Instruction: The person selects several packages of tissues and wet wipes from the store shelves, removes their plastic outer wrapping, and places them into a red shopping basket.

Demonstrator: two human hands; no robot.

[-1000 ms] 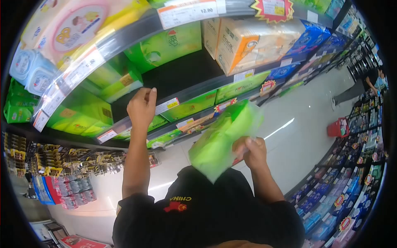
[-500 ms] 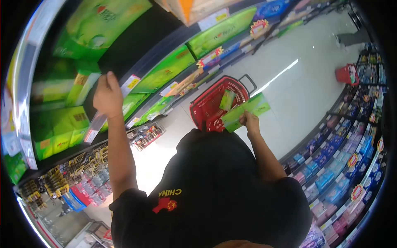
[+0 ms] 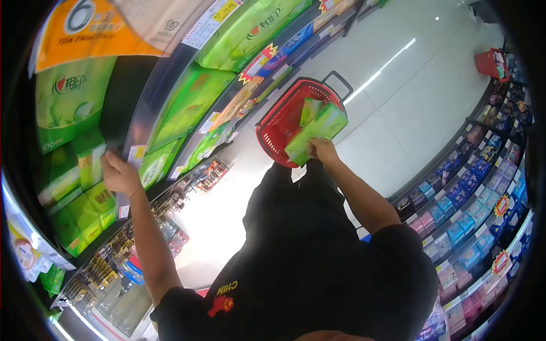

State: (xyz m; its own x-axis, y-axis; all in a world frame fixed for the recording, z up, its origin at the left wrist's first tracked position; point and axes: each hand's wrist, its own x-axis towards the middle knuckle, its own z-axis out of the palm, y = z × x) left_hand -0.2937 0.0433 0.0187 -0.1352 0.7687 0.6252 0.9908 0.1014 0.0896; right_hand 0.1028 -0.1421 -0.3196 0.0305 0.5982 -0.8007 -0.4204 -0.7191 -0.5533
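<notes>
A green tissue pack is in my right hand, the fingers closed on its near edge. It is held above the red shopping basket, partly covering another green pack inside. At the shelf on the left, my left hand has its fingers curled beside the edge of an upright green tissue pack. Whether it grips that pack is hidden. More green tissue packs sit just below that hand, and a large green bag of tissue stands above.
The shelf edge with price labels runs past my left arm. Another red basket stands on the tiled floor at the far right. Shelves of blue and pink packs line the right side. Small hanging goods are at lower left.
The green pack in my right hand has moved left, over the basket. The view has shifted; my left hand now appears lower and farther left, right beside the upright pack.
</notes>
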